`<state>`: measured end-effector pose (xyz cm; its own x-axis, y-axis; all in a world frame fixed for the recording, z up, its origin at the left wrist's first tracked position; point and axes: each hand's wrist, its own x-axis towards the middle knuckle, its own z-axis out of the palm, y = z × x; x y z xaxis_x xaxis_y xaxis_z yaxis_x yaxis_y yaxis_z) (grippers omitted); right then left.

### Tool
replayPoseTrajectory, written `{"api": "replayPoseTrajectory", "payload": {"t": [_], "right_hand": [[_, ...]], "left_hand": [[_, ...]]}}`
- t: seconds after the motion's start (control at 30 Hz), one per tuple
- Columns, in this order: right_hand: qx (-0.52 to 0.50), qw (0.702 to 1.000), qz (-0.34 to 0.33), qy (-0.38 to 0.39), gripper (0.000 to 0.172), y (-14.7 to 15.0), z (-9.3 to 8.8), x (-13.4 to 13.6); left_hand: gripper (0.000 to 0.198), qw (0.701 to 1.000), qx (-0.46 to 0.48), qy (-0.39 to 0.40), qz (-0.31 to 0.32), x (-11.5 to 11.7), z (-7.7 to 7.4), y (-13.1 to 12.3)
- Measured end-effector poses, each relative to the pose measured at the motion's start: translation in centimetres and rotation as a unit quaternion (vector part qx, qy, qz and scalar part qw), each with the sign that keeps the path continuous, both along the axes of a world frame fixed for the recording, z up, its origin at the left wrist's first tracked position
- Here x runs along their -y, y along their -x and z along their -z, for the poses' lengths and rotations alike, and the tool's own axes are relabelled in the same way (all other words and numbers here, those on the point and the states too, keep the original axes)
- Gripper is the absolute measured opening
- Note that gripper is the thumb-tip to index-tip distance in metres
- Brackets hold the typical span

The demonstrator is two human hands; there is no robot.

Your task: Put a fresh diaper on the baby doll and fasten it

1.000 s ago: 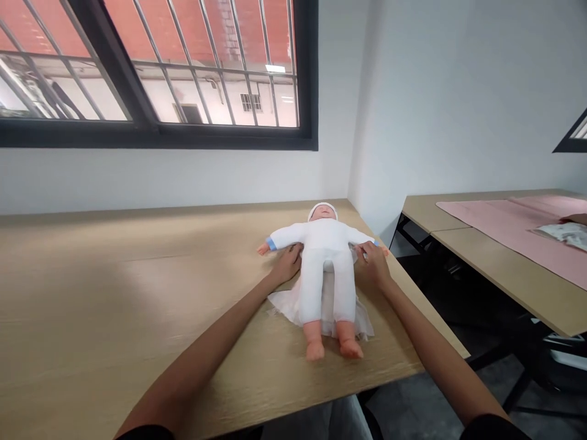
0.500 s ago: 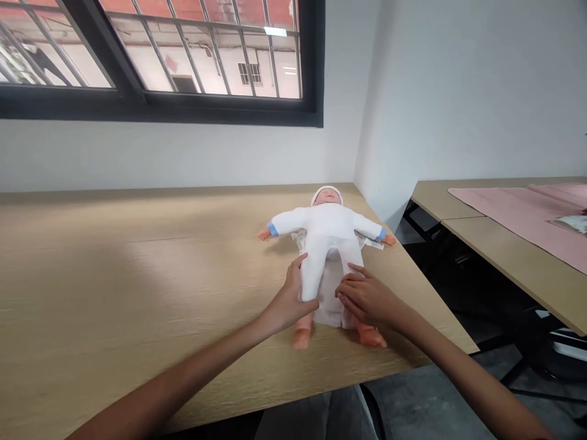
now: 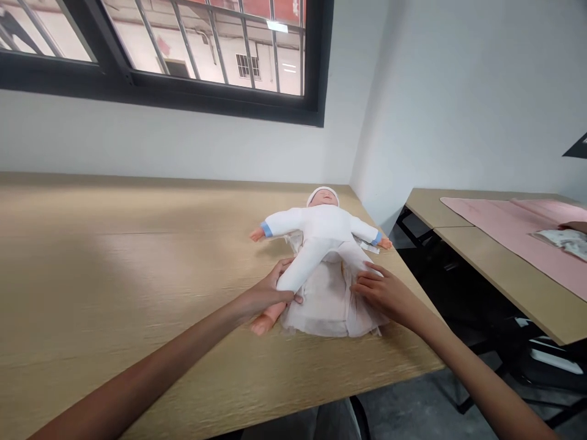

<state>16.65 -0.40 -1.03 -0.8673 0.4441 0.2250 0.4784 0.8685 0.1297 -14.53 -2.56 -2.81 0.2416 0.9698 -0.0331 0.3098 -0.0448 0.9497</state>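
Note:
A baby doll (image 3: 326, 223) in a white outfit with blue cuffs and a white cap lies on its back on the wooden table (image 3: 137, 281). Its legs are spread. Beneath it a sheer whitish garment (image 3: 323, 299), like a dress with a gauzy skirt, is laid out flat. My left hand (image 3: 275, 290) is wrapped round the doll's leg on the left, thumb over its lower end. On the other side my right hand (image 3: 378, 290) grips the other leg from above, its fingertips close to the gauzy cloth. That leg's foot is hidden behind my hand and the cloth.
To the right, past a gap, stands another table (image 3: 486, 250) with a pink mat (image 3: 495, 220) and a light patterned item (image 3: 566, 239). Another person's hand (image 3: 573, 226) rests by it. A wall and a barred window (image 3: 220, 55) are behind.
My hands have moved apart, spreading the doll's legs outward. More of the gauzy garment now shows between and below them. The view has shifted slightly, and a person's hand appears at the right edge.

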Motion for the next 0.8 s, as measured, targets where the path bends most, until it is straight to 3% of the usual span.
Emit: {"api": "replayPoseTrajectory", "payload": {"t": [0.1,0.2,0.27,0.33,0.43,0.5,0.6,0.67,0.73,0.8], "right_hand": [[-0.014,0.999,0.029,-0.001,0.032,0.8,0.3,0.5],[-0.029,0.998,0.056,0.019,0.023,1.6,0.7,0.9],[-0.054,0.995,0.068,0.05,0.02,1.9,0.7,0.9],[-0.099,0.987,0.078,0.098,0.024,2.0,0.5,0.9],[-0.211,0.956,0.094,0.183,0.031,1.6,-0.1,0.6],[-0.275,0.925,0.09,0.247,0.029,1.3,-0.7,0.4],[-0.321,0.886,0.073,0.326,0.02,1.0,-1.3,-0.1],[-0.346,0.864,0.072,0.358,0.02,1.0,-1.4,-0.4],[-0.363,0.847,0.071,0.381,0.024,1.1,-1.2,-0.8],[-0.374,0.837,0.074,0.392,0.027,1.0,-0.8,-1.2]], "left_hand": [[0.068,0.995,0.069,0.074,0.012,0.3,-0.2,-0.2],[0.063,0.991,0.085,0.101,0.014,0.5,-0.1,-0.3],[0.063,0.991,0.094,0.091,0.015,0.7,0.1,-0.4],[0.069,0.996,0.079,0.033,-0.002,0.9,0.1,-0.5],[0.08,0.992,-0.035,-0.118,0.003,1.3,-0.3,-0.4],[0.075,0.969,-0.147,-0.192,0.045,1.3,-0.9,-0.2],[0.069,0.922,-0.293,-0.234,0.098,0.9,-1.8,0.1],[0.077,0.892,-0.362,-0.248,0.111,0.8,-2.4,0.0],[0.081,0.87,-0.407,-0.256,0.11,0.8,-2.8,-0.5],[0.069,0.854,-0.43,-0.281,0.086,0.8,-2.9,-1.1]]}}
